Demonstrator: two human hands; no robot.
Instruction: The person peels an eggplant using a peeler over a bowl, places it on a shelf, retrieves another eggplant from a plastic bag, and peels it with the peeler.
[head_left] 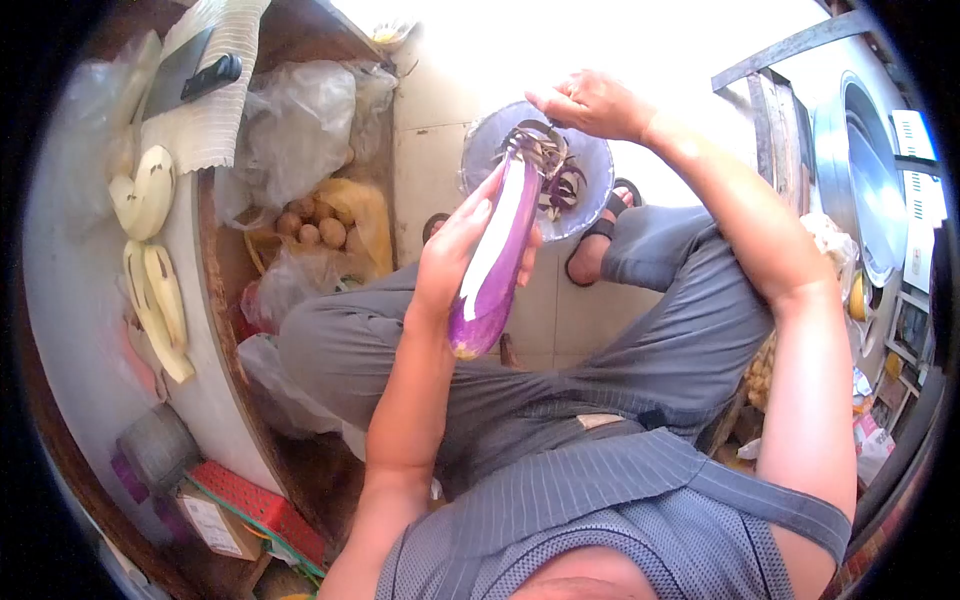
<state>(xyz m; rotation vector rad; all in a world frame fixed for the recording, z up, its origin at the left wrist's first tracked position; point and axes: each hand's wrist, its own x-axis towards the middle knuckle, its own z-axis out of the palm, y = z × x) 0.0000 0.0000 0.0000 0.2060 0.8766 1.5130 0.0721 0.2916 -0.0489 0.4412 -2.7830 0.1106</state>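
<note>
My left hand is wrapped around a purple eggplant, which is tilted with its top end over a lined bin. A long pale strip of bare flesh runs down the eggplant's side. My right hand is closed beside the bin's far rim, near the eggplant's top end. Something dark and thin shows at its fingertips, too small to name. The bin has a clear plastic liner, and dark purple peelings lie in it.
On the table at left lie pale peeled eggplants and a cleaver on a striped cloth. Potatoes and plastic bags sit on the shelf beside my knee. A large metal basin stands at right.
</note>
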